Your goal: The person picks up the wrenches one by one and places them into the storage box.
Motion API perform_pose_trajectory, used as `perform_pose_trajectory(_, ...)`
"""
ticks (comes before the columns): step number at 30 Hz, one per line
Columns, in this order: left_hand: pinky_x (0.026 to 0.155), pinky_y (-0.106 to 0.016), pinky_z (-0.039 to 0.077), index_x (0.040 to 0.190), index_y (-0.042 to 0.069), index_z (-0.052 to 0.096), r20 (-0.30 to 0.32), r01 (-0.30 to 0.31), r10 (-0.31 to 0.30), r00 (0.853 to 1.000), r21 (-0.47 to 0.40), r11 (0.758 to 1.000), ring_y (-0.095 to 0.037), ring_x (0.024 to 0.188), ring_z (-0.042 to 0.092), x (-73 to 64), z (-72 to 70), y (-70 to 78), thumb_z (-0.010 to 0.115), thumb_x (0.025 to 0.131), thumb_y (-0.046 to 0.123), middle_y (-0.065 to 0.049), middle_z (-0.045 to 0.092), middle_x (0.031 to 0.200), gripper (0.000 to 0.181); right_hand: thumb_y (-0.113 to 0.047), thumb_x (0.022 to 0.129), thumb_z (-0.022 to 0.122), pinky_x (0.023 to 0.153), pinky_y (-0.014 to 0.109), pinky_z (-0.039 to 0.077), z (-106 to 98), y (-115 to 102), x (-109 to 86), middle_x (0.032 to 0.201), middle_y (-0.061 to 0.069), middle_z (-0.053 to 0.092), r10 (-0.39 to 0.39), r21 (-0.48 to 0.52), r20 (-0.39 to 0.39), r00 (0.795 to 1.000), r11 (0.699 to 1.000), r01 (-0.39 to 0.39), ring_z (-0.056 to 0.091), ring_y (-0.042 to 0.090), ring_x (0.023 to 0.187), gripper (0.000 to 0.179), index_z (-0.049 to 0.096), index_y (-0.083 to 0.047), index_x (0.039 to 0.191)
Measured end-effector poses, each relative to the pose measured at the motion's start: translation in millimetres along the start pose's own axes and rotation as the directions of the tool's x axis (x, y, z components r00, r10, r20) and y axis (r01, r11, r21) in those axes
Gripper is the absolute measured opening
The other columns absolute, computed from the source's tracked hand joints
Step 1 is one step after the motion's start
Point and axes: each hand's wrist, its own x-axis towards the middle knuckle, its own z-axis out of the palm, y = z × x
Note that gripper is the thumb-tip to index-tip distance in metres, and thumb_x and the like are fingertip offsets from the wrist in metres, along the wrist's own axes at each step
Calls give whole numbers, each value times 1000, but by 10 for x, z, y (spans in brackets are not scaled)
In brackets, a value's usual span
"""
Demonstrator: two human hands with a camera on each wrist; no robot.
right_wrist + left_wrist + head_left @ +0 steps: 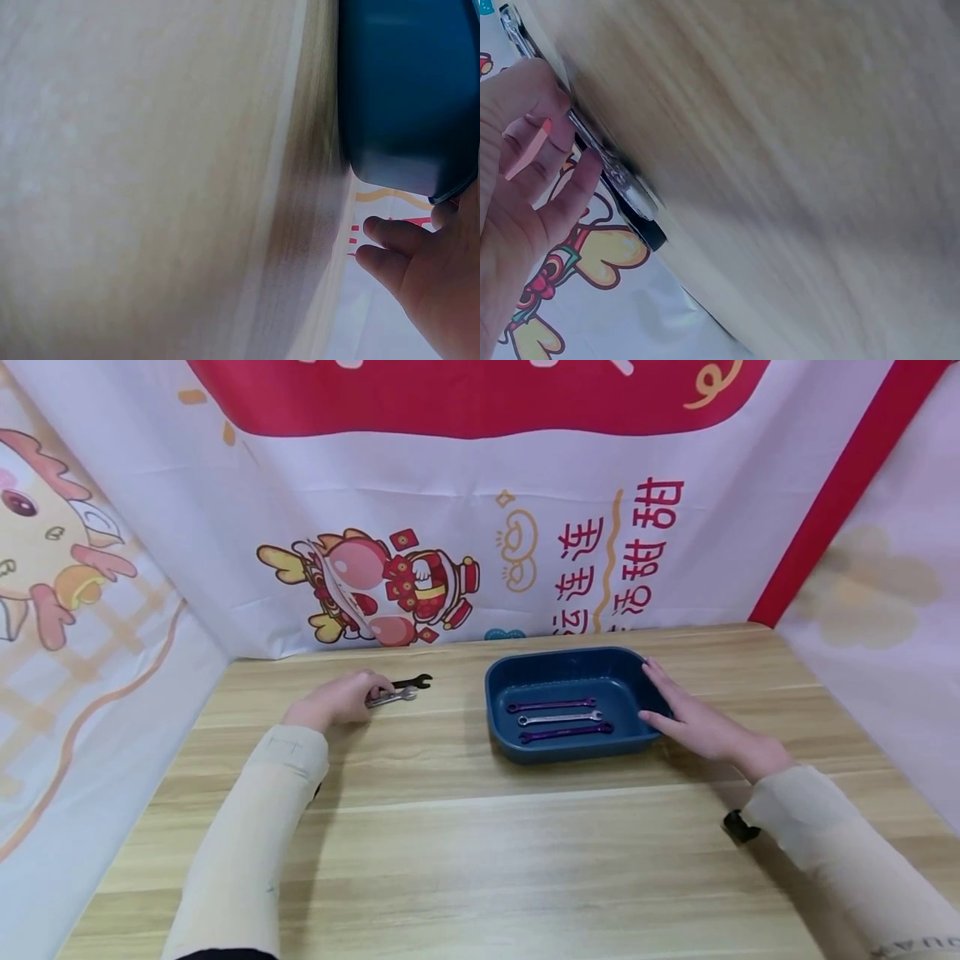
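Observation:
My left hand (343, 700) pinches a silver wrench (402, 695) at the back left of the table. Right behind it lies a black wrench (417, 682); in the left wrist view, the silver wrench (627, 186) overlaps most of the black one (652, 237). My right hand (697, 724) holds the right end of a blue plastic bin (570, 751), thumb over the rim and other fingers outside. Inside the bin, a purple wrench (551, 704), a silver combination wrench (561, 719) and a darker purple wrench (566, 733) lie roughly parallel.
The wood-grain table (480, 852) runs back to a printed white cloth (442, 468). A second cloth (82, 610) borders the left side. A stretch of tabletop separates the left hand from the bin.

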Motion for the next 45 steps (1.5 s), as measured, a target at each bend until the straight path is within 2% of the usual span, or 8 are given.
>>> perform_pose_trajectory(6, 78, -40, 44, 117, -1, 66, 22, 59, -58, 998, -24, 998, -25, 86, 53, 16, 3, 36, 68, 76, -11, -9, 58, 92, 42, -39, 106, 53, 115, 69, 16, 4, 8, 0, 170, 16, -6, -1, 6, -5, 1000, 1000, 1, 4, 46, 153, 86, -3, -14, 166)
perform_pose_trajectory(11, 80, -40, 45, 113, 0, 66, 39, 92, -91, 995, -26, 995, -25, 88, 53, 24, 7, 39, 69, 76, -11, -8, 58, 92, 39, -38, 107, 53, 115, 68, 15, -1, 2, 10, 171, 14, -8, 16, 2, 5, 1000, 1000, -16, 3, 44, 153, 85, -4, -16, 166)
perform_pose_trajectory(19, 80, -41, 46, 110, -1, 66, 46, 80, -79, 996, -29, 996, -26, 88, 54, 18, -27, 61, 69, 74, -10, -9, 60, 93, 37, -40, 106, 53, 114, 70, 16, -8, 2, 13, 170, 14, -8, 22, 9, 14, 1000, 1000, -22, 2, 46, 153, 86, -6, -17, 166)
perform_pose_trajectory(23, 83, -43, 45, 117, -1, 67, 55, 86, -85, 995, -22, 996, -28, 91, 53, 4, -60, 87, 71, 75, -9, -12, 62, 99, 42, -41, 106, 53, 114, 69, 16, -7, 4, 12, 170, 14, -8, 20, 6, 11, 1000, 1000, -20, 2, 45, 153, 87, -5, -17, 166)
perform_pose_trajectory(29, 80, -41, 43, 128, 1, 68, 73, 101, -98, 992, -29, 995, -27, 89, 53, -17, -77, 116, 71, 76, -9, -12, 60, 97, 53, -39, 106, 53, 115, 69, 15, -3, -1, 16, 170, 14, -8, 18, 0, 10, 1000, 1000, -18, 2, 45, 153, 86, -5, -16, 166)
perform_pose_trajectory(36, 75, -38, 44, 126, 1, 68, 68, 81, -77, 995, -52, 995, -26, 85, 52, -48, -83, 107, 69, 74, -12, -12, 60, 94, 54, -39, 107, 53, 115, 69, 15, -12, -9, 14, 171, 13, -9, 22, -4, 15, 1000, 1000, -22, 2, 45, 153, 86, -6, -16, 165)
perform_pose_trajectory(45, 72, -37, 46, 128, 2, 67, 79, 104, -98, 992, -76, 992, -26, 84, 53, -69, -92, 106, 69, 74, -13, -12, 59, 96, 56, -36, 106, 53, 115, 68, 15, -23, -33, 22, 170, 15, -10, 20, -15, 25, 999, 1000, -20, 2, 46, 153, 86, -6, -14, 165)
